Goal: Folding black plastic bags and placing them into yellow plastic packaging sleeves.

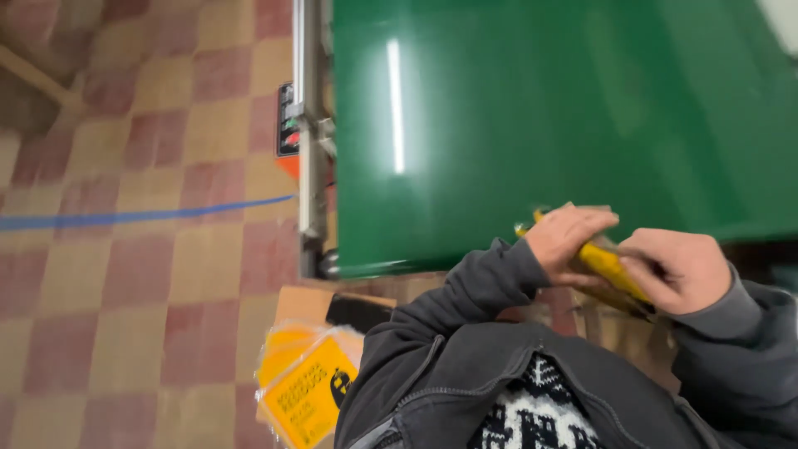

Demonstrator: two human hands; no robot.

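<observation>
left hand (pixel 569 237) and right hand (pixel 677 270) together, both clamped on yellow packet (pixel 611 266) | packet off belt (pixel 499 125), just past its near edge | risk: folded packet may slip or tear in tight grip

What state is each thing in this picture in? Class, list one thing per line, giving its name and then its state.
Yellow packet: held between both hands, tilted, partly hidden.
Left hand: closed on the packet's upper end.
Right hand: gripping the packet's lower end.
Green belt: bare and glossy; motion cannot be told.
Stack of yellow packets: lying flat, untouched.
Control panel: lights too small to tell.
</observation>
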